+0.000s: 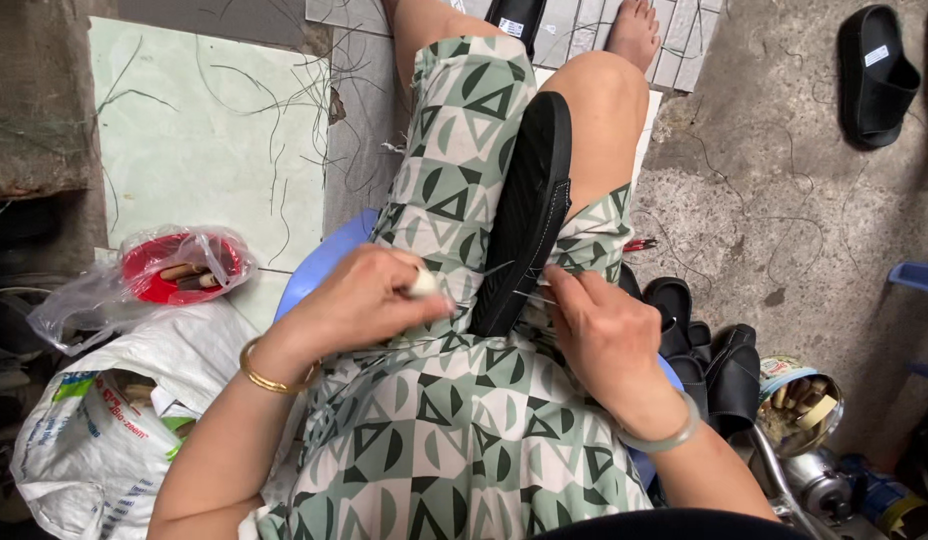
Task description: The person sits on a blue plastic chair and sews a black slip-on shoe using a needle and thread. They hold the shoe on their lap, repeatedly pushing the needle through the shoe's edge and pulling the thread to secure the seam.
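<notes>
1. A seated person in green-and-white patterned clothes (454,440) works over a concrete floor (774,200), a black sandal (529,210) lying sole-up along the lap between the knees.
2. Left of the stool sits a white sack (94,440); above it, a red bowl (169,270) wrapped in clear plastic. Spare black sandals (704,350) are piled at the right, and another (877,75) lies well apart on the floor.
3. The left hand (369,295) is closed, pinching a small pale piece (422,283) at the fingertips, just beside the sandal's heel end.
4. The right hand (604,325) presses the sandal's near edge, fingers pinched on what looks like a thin thread (504,270); a needle cannot be made out.
5. The step in hand appears to be hand-stitching the sole's edge. The next pull would seem to call for drawing the thread taut while the right hand holds the sandal firm against the thigh.
6. A round tin (799,400) of small parts stands at the far right.
</notes>
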